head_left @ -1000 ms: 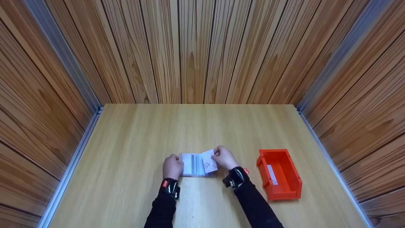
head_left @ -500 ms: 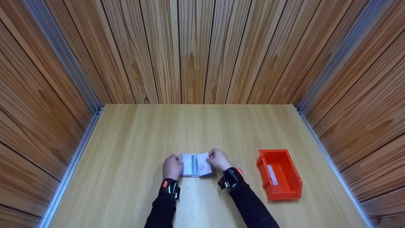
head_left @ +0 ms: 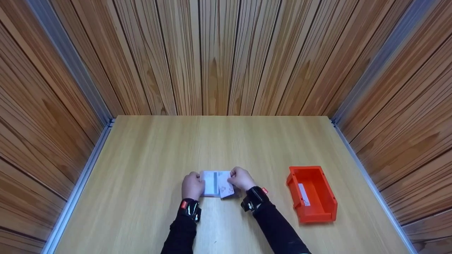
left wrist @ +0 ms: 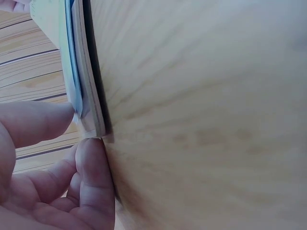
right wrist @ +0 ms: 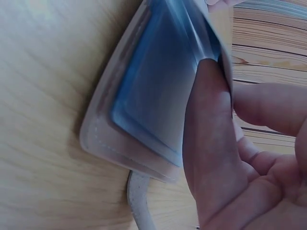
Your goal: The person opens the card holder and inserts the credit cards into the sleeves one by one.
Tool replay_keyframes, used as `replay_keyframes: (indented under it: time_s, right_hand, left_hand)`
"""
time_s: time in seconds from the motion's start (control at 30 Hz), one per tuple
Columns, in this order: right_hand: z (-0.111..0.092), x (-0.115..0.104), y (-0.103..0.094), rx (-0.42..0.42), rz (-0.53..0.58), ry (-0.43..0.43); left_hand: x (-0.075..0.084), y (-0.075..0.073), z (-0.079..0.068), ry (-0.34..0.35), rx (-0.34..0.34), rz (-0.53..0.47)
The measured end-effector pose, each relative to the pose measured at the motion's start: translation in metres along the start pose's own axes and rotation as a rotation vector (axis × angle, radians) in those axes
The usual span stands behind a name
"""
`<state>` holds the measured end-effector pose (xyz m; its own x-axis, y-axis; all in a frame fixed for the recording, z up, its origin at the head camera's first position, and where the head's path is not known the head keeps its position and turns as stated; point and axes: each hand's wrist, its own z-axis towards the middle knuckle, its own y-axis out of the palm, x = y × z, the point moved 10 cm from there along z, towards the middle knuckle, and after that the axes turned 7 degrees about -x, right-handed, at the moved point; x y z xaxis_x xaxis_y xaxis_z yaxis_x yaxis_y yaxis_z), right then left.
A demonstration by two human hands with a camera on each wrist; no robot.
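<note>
An opened card holder [head_left: 210,183] with clear plastic sleeves lies on the table between my hands. At its left edge my left hand [head_left: 192,186] pinches it; in the left wrist view the thumb presses the sleeves and a finger touches the cover's edge. My right hand [head_left: 242,178] pinches a white card [head_left: 225,186] with pale reddish print, slightly tilted over the holder's right half. From the right wrist, a stitched pinkish cover [right wrist: 122,148] and bluish sleeves [right wrist: 148,86] show below the card. How far the card sits inside a sleeve is hidden.
An orange-red open bin [head_left: 312,194] with a white label stands on the table to the right. A short strap [right wrist: 138,196] sticks out from the holder's cover. Wood-plank walls [head_left: 215,56] enclose the table at the back and both sides.
My right hand has moved left and slightly toward me, carrying the card from the holder's right edge toward its middle. My left hand has stayed in place on the holder.
</note>
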<state>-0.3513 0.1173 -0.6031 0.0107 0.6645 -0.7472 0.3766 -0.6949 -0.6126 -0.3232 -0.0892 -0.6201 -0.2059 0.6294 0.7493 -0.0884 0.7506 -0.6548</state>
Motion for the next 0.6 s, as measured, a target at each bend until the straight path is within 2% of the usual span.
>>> replay_keyframes:
  time_s: [0.43,0.6]
  right_hand:
    - [0.0032,0.0031,-0.0003,0.016,-0.068,0.075]
    - [0.0070,0.0022,-0.0006,0.030,-0.067,0.058]
  left_hand:
    - [-0.0021,0.0014,0.0011,-0.021,-0.017,-0.004]
    - [-0.0007,-0.0007,0.0002,-0.004,0.006,0.004]
